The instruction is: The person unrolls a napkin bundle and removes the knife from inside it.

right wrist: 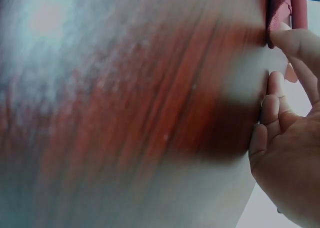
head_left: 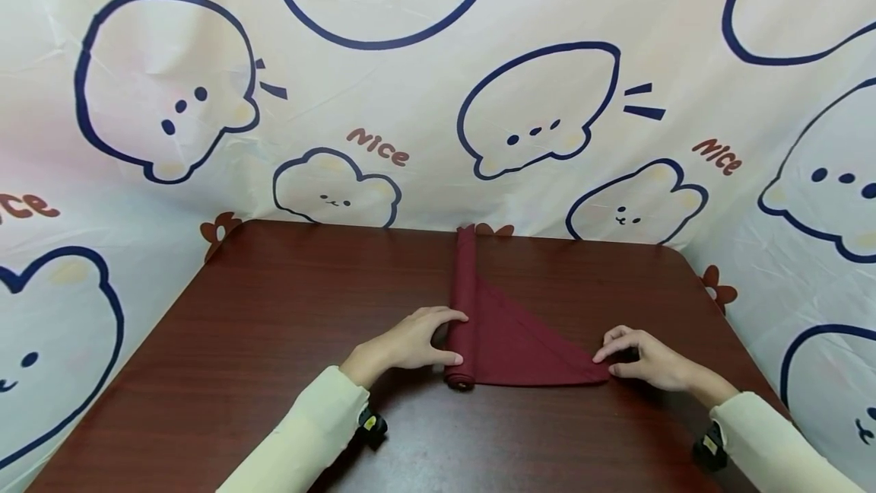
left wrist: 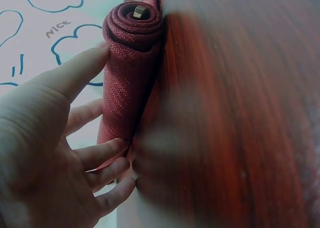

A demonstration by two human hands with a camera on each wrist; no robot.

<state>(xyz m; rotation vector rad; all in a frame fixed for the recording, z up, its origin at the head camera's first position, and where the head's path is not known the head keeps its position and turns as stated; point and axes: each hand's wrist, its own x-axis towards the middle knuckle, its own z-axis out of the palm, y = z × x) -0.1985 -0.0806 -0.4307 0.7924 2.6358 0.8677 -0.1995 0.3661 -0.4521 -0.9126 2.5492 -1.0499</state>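
A dark red cloth (head_left: 523,341) lies on the table, its left part wound into a long, tight roll (head_left: 464,287) and its right part flat, narrowing to a corner. In the left wrist view, a small brass-coloured piece (left wrist: 140,11) shows inside the coiled end. My left hand (head_left: 414,337) touches the roll from its left side near the front end, thumb and fingers spread apart and fairly straight. At the right, my right hand (head_left: 646,360) pinches the cloth's corner between thumb and forefinger. The other fingers (right wrist: 270,107) of that hand rest on the tabletop.
The brown wooden table (head_left: 287,287) has rounded back corners. A pale sheet (head_left: 424,90) printed with cartoon outlines hangs behind it and along both sides. A small dark wrist camera (head_left: 372,426) sits at the left cuff, another dark device (head_left: 712,447) at the right cuff.
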